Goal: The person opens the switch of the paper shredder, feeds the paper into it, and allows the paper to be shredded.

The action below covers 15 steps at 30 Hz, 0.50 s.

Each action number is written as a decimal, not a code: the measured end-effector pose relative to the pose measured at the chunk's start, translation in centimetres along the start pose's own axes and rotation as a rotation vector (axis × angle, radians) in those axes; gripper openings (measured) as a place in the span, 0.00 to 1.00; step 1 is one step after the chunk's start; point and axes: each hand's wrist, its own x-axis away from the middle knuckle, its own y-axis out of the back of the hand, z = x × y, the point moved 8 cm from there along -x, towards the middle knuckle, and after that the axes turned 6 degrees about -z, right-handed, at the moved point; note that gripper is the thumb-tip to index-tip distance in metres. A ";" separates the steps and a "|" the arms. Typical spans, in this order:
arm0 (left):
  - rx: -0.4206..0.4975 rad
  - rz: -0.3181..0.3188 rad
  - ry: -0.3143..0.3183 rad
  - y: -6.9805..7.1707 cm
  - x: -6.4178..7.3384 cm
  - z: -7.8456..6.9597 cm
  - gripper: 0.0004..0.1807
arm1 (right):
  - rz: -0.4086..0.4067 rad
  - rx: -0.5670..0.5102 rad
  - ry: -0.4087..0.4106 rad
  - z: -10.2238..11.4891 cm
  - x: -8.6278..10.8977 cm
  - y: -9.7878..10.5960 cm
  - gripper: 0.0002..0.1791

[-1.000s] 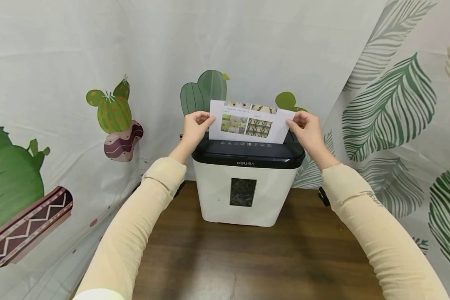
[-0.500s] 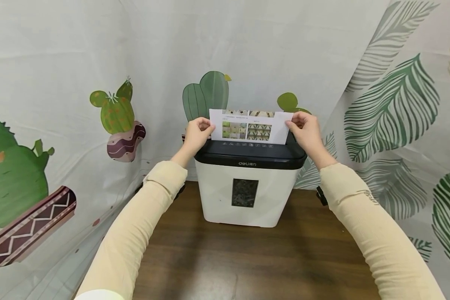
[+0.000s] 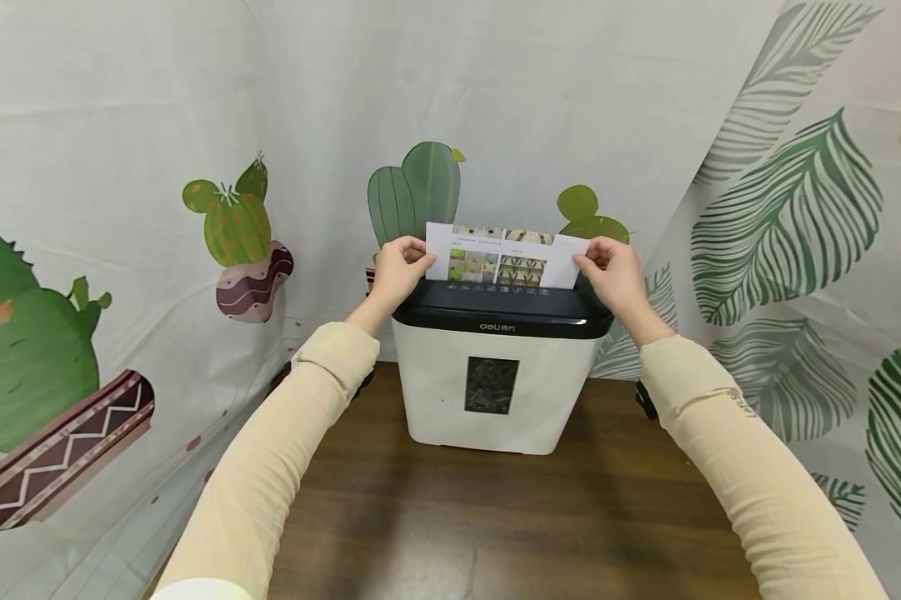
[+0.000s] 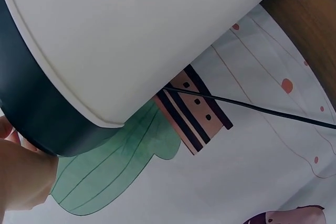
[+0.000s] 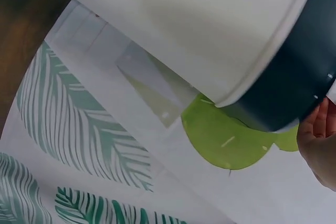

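Note:
A sheet of printed paper [image 3: 558, 262] stands upright in the top slot of a white paper shredder [image 3: 431, 383] with a black lid. Its lower part is hidden inside the slot. Thumb and fingers of my left hand [image 3: 399, 271] pinch the sheet's left edge. At the right edge, my right hand [image 3: 613, 273] pinches it the same way. In the left wrist view, part of my left hand [image 4: 26, 174] shows beside the dark lid. The right wrist view has my right hand [image 5: 319, 142] at the lid's edge, with only a corner of paper visible.
The shredder stands on a brown wooden table [image 3: 450, 517]. Behind it and to both sides hangs a white cloth [image 3: 510, 83] printed with cacti and leaves. A thin black cord [image 4: 252, 106] runs out from behind the shredder in the left wrist view.
The paper has sunk lower into the shredder's slot, and less of it stands above the lid. Both hands have come down slightly with it, still pinching its edges.

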 end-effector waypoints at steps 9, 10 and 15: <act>0.011 -0.009 -0.027 -0.2 0.1 -0.4 0.10 | 0.039 0.030 -0.001 -1.0 0.6 -0.8 0.08; 0.011 -0.008 -0.032 -0.2 0.1 -0.4 0.10 | 0.042 0.034 0.000 -1.0 0.7 -0.9 0.08; 0.025 0.000 -0.053 -0.5 0.1 -0.4 0.08 | 0.051 0.022 0.003 -1.2 0.8 -1.3 0.08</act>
